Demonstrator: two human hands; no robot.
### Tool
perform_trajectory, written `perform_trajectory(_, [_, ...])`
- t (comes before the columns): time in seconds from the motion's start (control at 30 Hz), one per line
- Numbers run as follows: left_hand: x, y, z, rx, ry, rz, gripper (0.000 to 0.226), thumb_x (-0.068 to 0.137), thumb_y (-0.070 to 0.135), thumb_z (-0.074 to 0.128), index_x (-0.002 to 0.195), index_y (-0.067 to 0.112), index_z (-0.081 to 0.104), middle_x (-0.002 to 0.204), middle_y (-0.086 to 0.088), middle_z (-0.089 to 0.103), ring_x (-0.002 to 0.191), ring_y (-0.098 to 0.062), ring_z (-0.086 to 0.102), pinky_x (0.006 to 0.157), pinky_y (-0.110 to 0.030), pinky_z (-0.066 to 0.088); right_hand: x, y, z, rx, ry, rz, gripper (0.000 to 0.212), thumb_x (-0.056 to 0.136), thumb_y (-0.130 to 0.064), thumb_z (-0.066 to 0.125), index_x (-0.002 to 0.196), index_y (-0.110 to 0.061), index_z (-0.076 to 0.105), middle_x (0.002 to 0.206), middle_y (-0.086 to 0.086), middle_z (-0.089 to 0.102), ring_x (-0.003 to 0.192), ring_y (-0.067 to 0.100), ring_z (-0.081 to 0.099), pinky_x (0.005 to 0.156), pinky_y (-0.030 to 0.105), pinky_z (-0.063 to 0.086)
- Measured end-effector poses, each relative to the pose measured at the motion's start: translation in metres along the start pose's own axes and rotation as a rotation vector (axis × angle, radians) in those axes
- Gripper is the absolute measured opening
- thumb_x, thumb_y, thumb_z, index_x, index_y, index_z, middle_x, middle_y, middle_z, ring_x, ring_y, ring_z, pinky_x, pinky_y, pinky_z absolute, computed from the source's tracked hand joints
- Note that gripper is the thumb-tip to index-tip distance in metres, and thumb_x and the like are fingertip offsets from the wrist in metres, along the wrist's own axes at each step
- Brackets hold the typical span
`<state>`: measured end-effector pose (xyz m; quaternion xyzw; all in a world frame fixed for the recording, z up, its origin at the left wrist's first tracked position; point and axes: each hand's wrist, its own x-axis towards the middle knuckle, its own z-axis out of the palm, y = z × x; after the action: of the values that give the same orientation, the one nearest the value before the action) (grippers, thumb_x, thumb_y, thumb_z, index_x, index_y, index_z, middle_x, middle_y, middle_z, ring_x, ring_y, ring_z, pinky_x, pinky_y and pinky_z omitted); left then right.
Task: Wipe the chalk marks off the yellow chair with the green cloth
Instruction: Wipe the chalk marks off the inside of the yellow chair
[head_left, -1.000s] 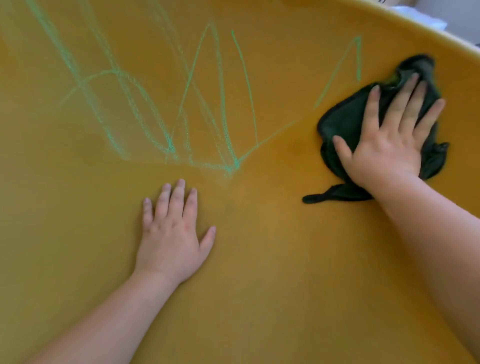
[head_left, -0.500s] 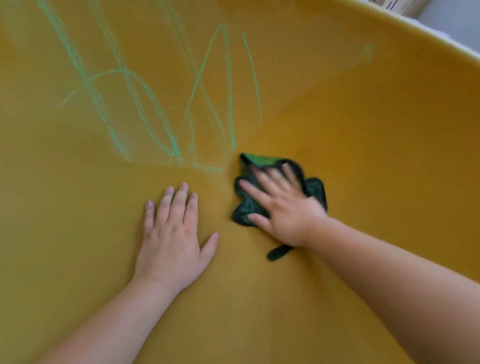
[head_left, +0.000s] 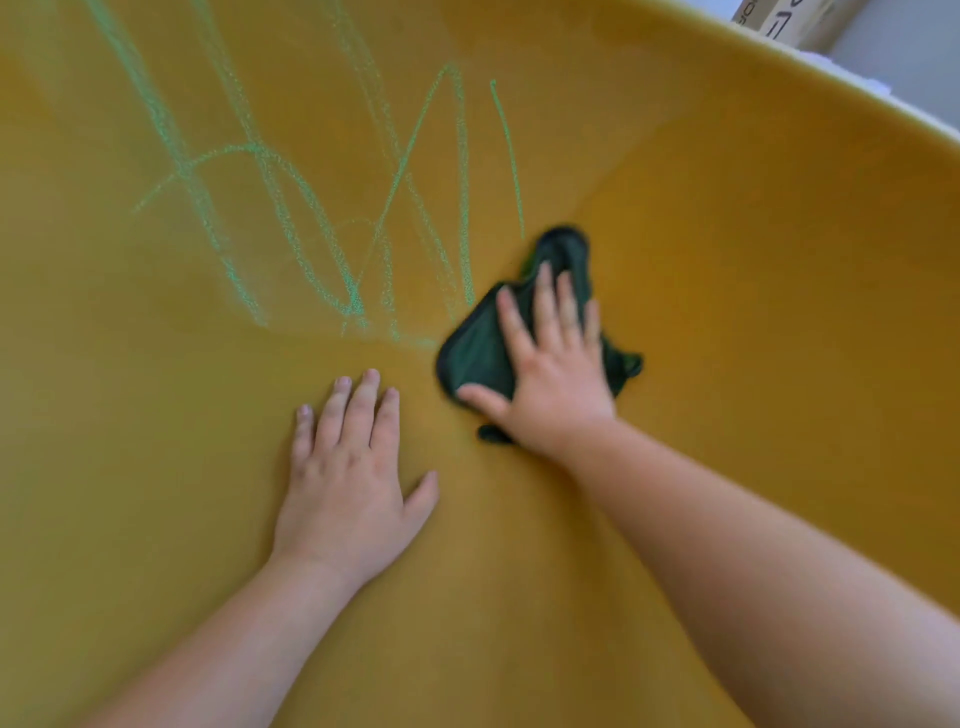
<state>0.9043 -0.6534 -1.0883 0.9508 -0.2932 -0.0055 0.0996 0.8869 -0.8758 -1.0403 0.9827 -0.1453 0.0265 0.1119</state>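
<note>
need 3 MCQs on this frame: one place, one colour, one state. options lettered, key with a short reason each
1. Where do the remaining chalk marks lie relative to the cloth?
A. to its left and above
B. to its right
C. under the left hand

2. What colour is the chalk?
A. white
B. light green
C. pink

3. What is the left hand doing?
A. gripping the cloth
B. holding chalk
C. lying flat and empty on the yellow chair

Key: 1 A, the lines spread up and left of the cloth. 2 B, the strokes read pale green on the yellow. 3 C, its palm is down with fingers spread, while the right hand presses the cloth.
</note>
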Motion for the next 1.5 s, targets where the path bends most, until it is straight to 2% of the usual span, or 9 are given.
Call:
perform_trajectory(0.17, [-0.001, -0.004, -0.001, -0.088, 0.003, -0.035, 0.084, 0.078, 0.053, 0.038, 0.151, 0.011, 0.039, 0.163, -0.007, 0.027, 0.152, -0.025, 0.018, 0.124, -0.049, 0.014, -0.046, -0.003, 0.010, -0.050, -0.177, -0.189, 0.103, 0.079, -0.094, 0.014, 0.160, -0.035, -0.012, 0.164, 0.006, -0.030, 0.154, 0.026, -0.024, 0.123, 0.055, -0.011])
perform_trajectory(0.33, [0.000, -0.003, -0.002, -0.067, -0.016, -0.024, 0.084, 0.080, 0.053, 0.041, 0.152, 0.011, 0.037, 0.164, -0.008, 0.025, 0.152, -0.026, 0.016, 0.124, -0.048, 0.011, 0.016, 0.129, -0.067, -0.494, 0.099, 0.075, 0.108, 0.079, -0.095, 0.020, 0.162, -0.031, -0.002, 0.168, 0.018, -0.012, 0.155, 0.037, -0.010, 0.119, 0.062, -0.016])
perform_trajectory(0.4, [0.000, -0.002, -0.002, -0.071, -0.015, -0.023, 0.084, 0.080, 0.053, 0.040, 0.152, 0.011, 0.037, 0.164, -0.009, 0.025, 0.152, -0.026, 0.016, 0.124, -0.047, 0.010, 0.042, 0.142, -0.094, -0.491, 0.167, 0.101, 0.111, 0.079, -0.093, 0.027, 0.162, -0.027, -0.002, 0.168, 0.021, -0.011, 0.155, 0.041, -0.009, 0.121, 0.063, -0.010])
perform_trajectory(0.5, [0.000, -0.002, -0.002, -0.071, -0.018, -0.024, 0.084, 0.081, 0.054, 0.035, 0.152, 0.011, 0.037, 0.164, -0.009, 0.025, 0.152, -0.026, 0.016, 0.124, -0.048, 0.010, 0.060, 0.100, -0.078, -0.391, 0.209, 0.084, 0.115, 0.077, -0.093, 0.031, 0.162, -0.021, 0.000, 0.165, 0.028, -0.012, 0.153, 0.045, -0.010, 0.120, 0.068, -0.003])
perform_trajectory(0.67, [0.002, -0.006, -0.002, -0.198, 0.041, -0.085, 0.076, 0.079, 0.039, 0.040, 0.149, 0.010, 0.043, 0.160, -0.008, 0.033, 0.146, -0.028, 0.029, 0.119, -0.049, 0.023, 0.010, -0.007, 0.004, -0.055, -0.033, -0.229, 0.099, 0.087, -0.085, 0.023, 0.163, -0.024, 0.002, 0.163, 0.018, -0.025, 0.150, 0.036, -0.027, 0.120, 0.062, -0.014])
perform_trajectory(0.8, [0.002, -0.008, -0.007, -0.268, 0.022, -0.135, 0.077, 0.080, 0.037, 0.041, 0.153, 0.013, 0.036, 0.163, -0.004, 0.026, 0.148, -0.027, 0.024, 0.118, -0.048, 0.024, -0.022, -0.012, 0.008, -0.034, -0.201, -0.384, 0.093, 0.089, -0.085, 0.020, 0.160, -0.033, -0.011, 0.164, 0.006, -0.031, 0.152, 0.026, -0.029, 0.122, 0.053, -0.017])
perform_trajectory(1.07, [0.001, -0.001, -0.009, -0.154, -0.039, -0.084, 0.081, 0.084, 0.049, 0.029, 0.158, 0.014, 0.025, 0.167, -0.005, 0.012, 0.154, -0.023, 0.006, 0.123, -0.041, 0.003, 0.041, 0.163, -0.125, -0.483, 0.246, 0.186, 0.115, 0.078, -0.092, 0.034, 0.162, -0.024, -0.003, 0.167, 0.024, -0.010, 0.153, 0.046, -0.010, 0.120, 0.067, -0.005])
perform_trajectory(1.27, [0.000, -0.002, -0.007, -0.120, -0.033, -0.063, 0.082, 0.084, 0.050, 0.028, 0.157, 0.014, 0.028, 0.167, -0.005, 0.013, 0.154, -0.023, 0.006, 0.124, -0.040, 0.001, 0.080, 0.083, -0.089, -0.289, 0.286, 0.226, 0.112, 0.084, -0.088, 0.019, 0.161, -0.011, -0.005, 0.165, 0.028, -0.012, 0.153, 0.045, -0.009, 0.122, 0.064, 0.000])
perform_trajectory(1.5, [0.003, -0.006, 0.000, -0.116, 0.007, -0.066, 0.077, 0.082, 0.042, 0.025, 0.149, 0.010, 0.044, 0.160, -0.008, 0.033, 0.149, -0.027, 0.026, 0.121, -0.047, 0.021, -0.001, -0.021, 0.009, -0.017, -0.078, -0.235, 0.091, 0.093, -0.080, 0.014, 0.161, -0.025, -0.011, 0.163, 0.013, -0.032, 0.150, 0.029, -0.033, 0.124, 0.052, -0.006])
